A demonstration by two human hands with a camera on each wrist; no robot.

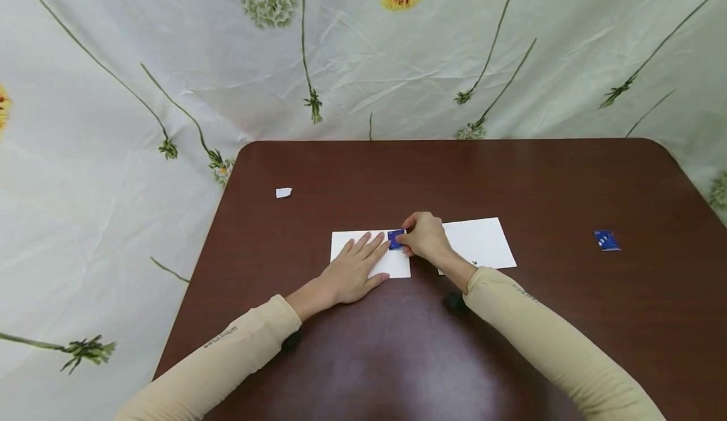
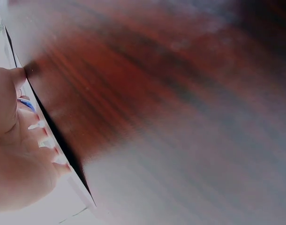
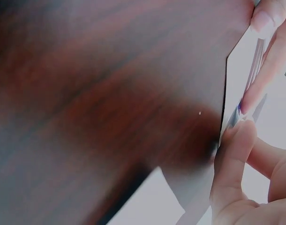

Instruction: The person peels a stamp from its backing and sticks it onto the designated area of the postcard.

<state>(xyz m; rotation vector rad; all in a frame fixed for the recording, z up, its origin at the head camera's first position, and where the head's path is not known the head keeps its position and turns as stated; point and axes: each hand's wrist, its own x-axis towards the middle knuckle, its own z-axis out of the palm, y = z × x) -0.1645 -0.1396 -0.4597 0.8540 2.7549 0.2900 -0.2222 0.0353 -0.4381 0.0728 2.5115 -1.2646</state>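
Note:
A white rectangle of paper (image 1: 342, 244), like an envelope or card, lies on the brown table. My left hand (image 1: 356, 269) rests flat on it with the fingers spread, and in the left wrist view the left hand (image 2: 21, 140) shows from the side along the paper's edge. At the paper's upper right corner is a small blue stamp-like square (image 1: 394, 240). My right hand (image 1: 427, 238) pinches the square's right edge between thumb and fingers. In the right wrist view, the right hand's fingertips (image 3: 246, 131) meet at the paper, beside a left fingertip.
A second white paper (image 1: 479, 243) lies just right, partly behind the right hand, with a small dark mark near its lower edge. Farther right lies another blue square (image 1: 607, 240). A small white scrap (image 1: 283, 192) sits at the back left. A flowered cloth (image 1: 352, 48) hangs behind the table.

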